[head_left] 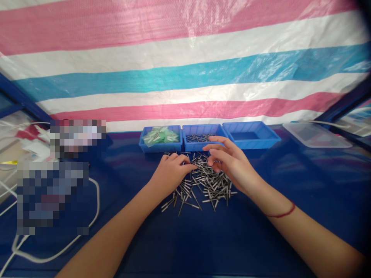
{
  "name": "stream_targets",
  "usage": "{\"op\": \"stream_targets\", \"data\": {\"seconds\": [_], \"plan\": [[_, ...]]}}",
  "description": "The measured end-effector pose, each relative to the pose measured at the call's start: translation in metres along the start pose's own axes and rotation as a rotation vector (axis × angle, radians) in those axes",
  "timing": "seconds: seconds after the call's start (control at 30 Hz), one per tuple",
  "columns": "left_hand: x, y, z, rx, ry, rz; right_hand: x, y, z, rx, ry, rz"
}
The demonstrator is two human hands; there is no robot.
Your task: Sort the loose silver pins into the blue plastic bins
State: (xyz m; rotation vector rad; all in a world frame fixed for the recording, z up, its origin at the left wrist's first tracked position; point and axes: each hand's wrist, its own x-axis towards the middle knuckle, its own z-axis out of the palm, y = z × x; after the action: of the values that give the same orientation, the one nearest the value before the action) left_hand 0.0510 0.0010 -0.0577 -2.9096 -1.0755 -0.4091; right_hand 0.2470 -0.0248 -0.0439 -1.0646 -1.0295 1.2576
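A heap of slim metal pop rivets [216, 185] lies loose on the blue tabletop. At the heap's left side, my left hand [173, 172] rests low with its fingers curled down and its thumb close to the index finger. Whatever those fingertips hold, if anything, is hidden. Over the right part of the heap hovers my right hand [230, 160], fingers bent but spread, with nothing visible in them. Behind the hands, a blue bin [203, 146] contains more rivets. The bin to its left [162, 147] holds small green-tinted plastic packets [161, 136].
A third blue bin [252, 143] stands at the right of the row, beside a clear plastic lid [317, 135]. White cable [97, 193] loops across the left side near blurred items. A striped plastic sheet [185, 81] hangs behind the table [185, 247].
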Motion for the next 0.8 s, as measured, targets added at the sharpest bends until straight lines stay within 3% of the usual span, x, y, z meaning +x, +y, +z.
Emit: {"op": "stream_targets", "data": {"seconds": [0.4,0.63,0.8], "plan": [[0.006,-0.01,0.006,0.051,0.0,0.267,-0.005,0.004,0.004,-0.028,-0.006,0.042],[0.005,-0.004,0.004,0.09,0.035,0.292,-0.009,0.008,0.005,-0.046,-0.055,0.042],[0.005,-0.003,0.005,0.033,0.078,0.259,-0.009,0.013,0.005,-0.214,-0.106,-0.023]]}}
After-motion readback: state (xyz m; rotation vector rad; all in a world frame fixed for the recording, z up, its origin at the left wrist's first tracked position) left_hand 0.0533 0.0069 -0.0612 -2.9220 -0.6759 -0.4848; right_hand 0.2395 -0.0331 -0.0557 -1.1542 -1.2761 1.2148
